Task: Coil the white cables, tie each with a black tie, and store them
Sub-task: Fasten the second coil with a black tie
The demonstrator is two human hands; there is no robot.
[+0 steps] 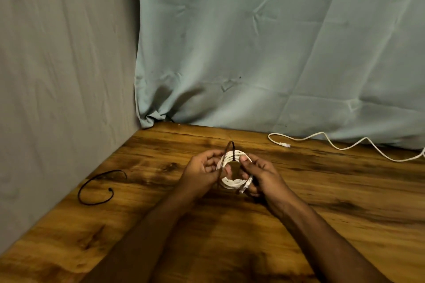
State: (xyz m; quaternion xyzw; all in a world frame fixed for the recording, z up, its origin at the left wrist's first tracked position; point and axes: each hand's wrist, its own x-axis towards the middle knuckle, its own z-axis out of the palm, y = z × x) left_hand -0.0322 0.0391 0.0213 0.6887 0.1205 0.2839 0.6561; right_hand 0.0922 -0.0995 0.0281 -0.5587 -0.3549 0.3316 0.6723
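Our left hand and right hand both grip the coiled white cable above mid-table, its black tie looping out at twelve o'clock. If our grip slackens before the knot cinches, we judge the coil could spring apart.

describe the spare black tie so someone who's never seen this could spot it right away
Start at the wooden table and go to its left edge, beside the grey cloth wall. The spare black tie lies there in an open curl, untouched, unlike the one at the coil.

Left grip, right grip curled, facing.
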